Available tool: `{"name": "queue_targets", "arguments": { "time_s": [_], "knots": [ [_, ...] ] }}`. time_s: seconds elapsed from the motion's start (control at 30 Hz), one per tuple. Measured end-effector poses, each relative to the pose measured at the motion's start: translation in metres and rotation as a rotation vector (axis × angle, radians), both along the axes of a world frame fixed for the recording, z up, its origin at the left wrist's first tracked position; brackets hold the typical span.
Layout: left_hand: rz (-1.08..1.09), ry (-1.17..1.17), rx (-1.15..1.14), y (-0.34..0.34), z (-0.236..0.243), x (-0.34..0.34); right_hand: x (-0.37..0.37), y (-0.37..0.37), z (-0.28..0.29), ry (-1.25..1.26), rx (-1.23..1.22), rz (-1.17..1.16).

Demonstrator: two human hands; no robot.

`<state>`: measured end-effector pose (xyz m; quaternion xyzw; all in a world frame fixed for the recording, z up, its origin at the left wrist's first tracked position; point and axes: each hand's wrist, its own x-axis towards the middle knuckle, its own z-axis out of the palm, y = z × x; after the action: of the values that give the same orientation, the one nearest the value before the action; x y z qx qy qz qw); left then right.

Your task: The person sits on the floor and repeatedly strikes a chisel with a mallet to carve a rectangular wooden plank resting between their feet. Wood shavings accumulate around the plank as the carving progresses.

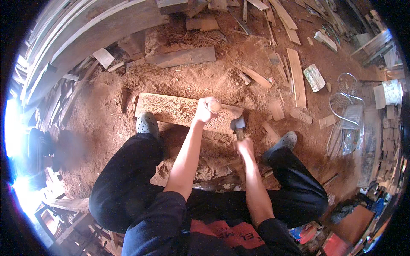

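Wooden board (160,106) on the brown floor (104,96), seen from above. The board lies in front of me, between my two feet, its upper face densely pitted. My left hand (206,111) is over the board, right of its middle; the fingers are closed around a wooden handle (215,106), of which the rounded end shows; its lower part is hidden. My right hand (244,147) is nearer to me, the fingers gripping a hammer (238,124); its dark head overlaps the board's near right corner, and I cannot tell whether they touch. My left clog (147,123) overlaps the board's near edge, towards the left corner. Beyond the far edge lies a grey plank (183,57).
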<state>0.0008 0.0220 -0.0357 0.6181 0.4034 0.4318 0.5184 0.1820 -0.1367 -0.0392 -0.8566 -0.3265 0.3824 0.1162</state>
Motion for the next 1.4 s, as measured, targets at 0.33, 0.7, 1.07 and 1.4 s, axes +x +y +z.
{"name": "queue_targets", "arguments": {
  "time_s": [0.33,0.7,1.07,1.4],
  "knots": [
    [-0.147,0.127,0.271,-0.016,0.025,0.038,-0.018,-0.002,-0.003,0.01,-0.154,0.041],
    [0.785,-0.899,-0.473,0.039,-0.005,-0.061,-0.016,-0.007,-0.023,-0.033,-0.126,0.178],
    [0.218,-0.328,-0.1,0.027,0.046,-0.032,-0.014,-0.016,-0.051,-0.022,0.02,0.078],
    [-0.08,0.142,-0.058,0.013,0.04,-0.001,-0.01,-0.009,-0.016,0.013,0.095,0.348]
  ]
}}
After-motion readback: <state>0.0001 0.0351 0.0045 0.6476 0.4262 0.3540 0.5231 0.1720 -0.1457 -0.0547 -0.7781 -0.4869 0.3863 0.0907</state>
